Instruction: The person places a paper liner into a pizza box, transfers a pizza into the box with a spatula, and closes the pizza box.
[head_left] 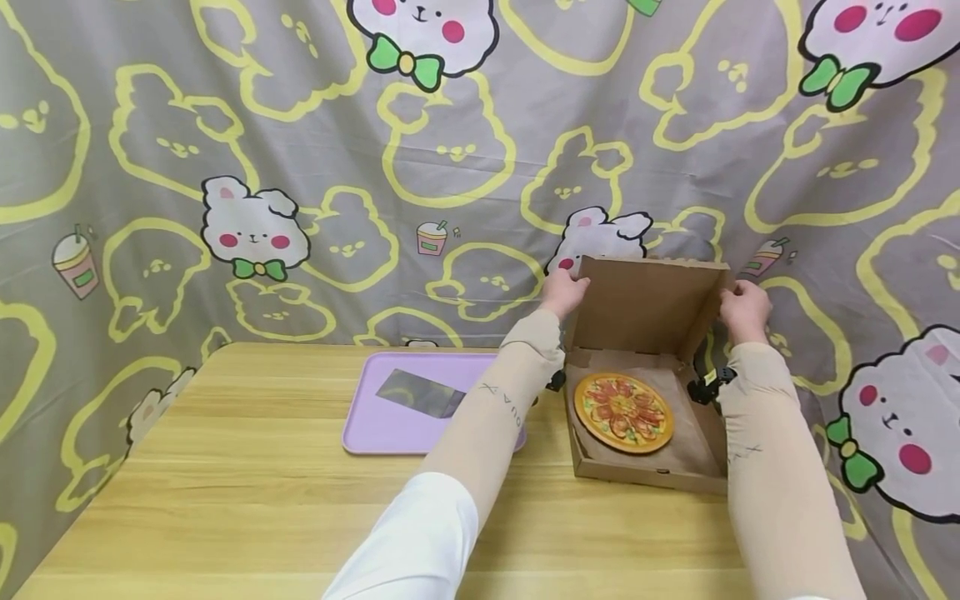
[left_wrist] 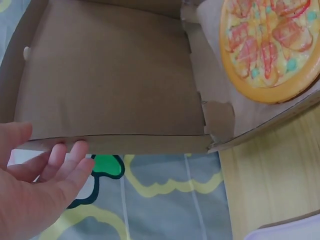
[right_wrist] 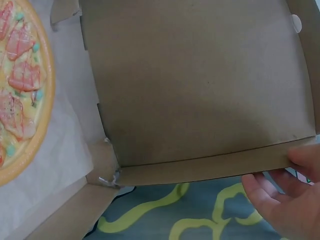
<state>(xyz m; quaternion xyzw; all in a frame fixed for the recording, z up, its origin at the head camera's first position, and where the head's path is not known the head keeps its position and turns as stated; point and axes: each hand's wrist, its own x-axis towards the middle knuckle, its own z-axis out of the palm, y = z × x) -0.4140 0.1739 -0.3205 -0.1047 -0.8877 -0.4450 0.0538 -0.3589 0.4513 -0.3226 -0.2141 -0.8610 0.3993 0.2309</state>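
A brown cardboard pizza box (head_left: 648,477) stands with its lid (head_left: 645,308) raised upright at the back. On pale paper inside the base lies a round pizza (head_left: 624,414) with an orange crust and red and green toppings. My left hand (head_left: 564,292) grips the lid near its upper left corner. In the left wrist view, that thumb lies over the lid's side flap and the fingertips (left_wrist: 79,148) curl against it. At the opposite upper corner, my right hand (head_left: 747,312) pinches the right side flap (right_wrist: 215,167) between thumb and fingers.
Left of the box, a lilac tray (head_left: 367,429) holds a flat grey, shiny rectangular piece (head_left: 422,393); my left forearm covers its right part. Both rest on a wooden table (head_left: 247,500). A patterned curtain (head_left: 330,150) hangs right behind the lid and along the right side.
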